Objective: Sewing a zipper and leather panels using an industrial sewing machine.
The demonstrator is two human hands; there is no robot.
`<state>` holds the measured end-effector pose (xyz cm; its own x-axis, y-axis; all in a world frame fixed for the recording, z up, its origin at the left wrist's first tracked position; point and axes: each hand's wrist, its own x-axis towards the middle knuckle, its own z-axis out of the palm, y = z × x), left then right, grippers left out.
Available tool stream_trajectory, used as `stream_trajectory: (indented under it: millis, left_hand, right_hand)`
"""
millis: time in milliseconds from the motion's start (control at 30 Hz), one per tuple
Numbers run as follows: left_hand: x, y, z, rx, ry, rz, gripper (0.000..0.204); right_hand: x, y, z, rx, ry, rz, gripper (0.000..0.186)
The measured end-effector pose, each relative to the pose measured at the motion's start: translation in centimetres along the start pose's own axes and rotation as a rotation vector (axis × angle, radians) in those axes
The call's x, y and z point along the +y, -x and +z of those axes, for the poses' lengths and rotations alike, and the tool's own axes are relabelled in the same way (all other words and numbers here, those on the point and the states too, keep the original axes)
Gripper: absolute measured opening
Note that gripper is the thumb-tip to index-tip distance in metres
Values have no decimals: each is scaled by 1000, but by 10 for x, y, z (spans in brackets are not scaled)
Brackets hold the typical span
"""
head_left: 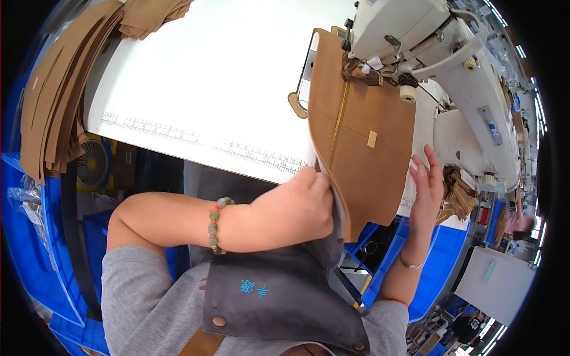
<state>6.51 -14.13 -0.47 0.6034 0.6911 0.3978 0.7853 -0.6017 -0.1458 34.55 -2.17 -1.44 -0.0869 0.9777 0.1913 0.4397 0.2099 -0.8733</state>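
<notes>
**Tan panel at the needle, both hands feeding**

Here the tan leather panel (362, 148) lies under the head of the white sewing machine (439, 53), its far end at the presser foot, its near end hanging over the table edge toward the person. A brass zipper (338, 118) runs along its left side. The left hand (291, 210) is curled shut, pinching the panel's near left edge; the right hand (427, 187) is open, fingers spread flat against the right edge, gripping nothing.

What could go wrong: the overhanging near end may, I judge, drag the piece and pull the seam off the zipper line, since only a pinch and a flat palm steer it. An uneven pull from the left could skew the stitching too.

Around it: a white table (208, 77) with a printed ruler along its near edge, a stack of tan cut pieces (59, 89) far left (well apart from the hands), and blue bins (35, 237) below. The grey apron (279, 296) bunches close under the left hand and could crowd the panel's hanging end.
</notes>
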Motion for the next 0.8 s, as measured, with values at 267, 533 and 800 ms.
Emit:
stream_trajectory:
  millis: [267, 533, 800]
  left_hand:
    - [10, -13, -2, -105, -200, 65, 12]
    - [6, -10, -1, -51, -98, 50, 12]
    - [4, -4, 3, 0, 7, 17, 10]
  right_hand:
    - [29, -10, -31, -530, -303, 398, 42]
    - [9, 20, 5, -341, 642, -675, 43]
    - [-3, -5, 12, -277, 768, -778, 44]
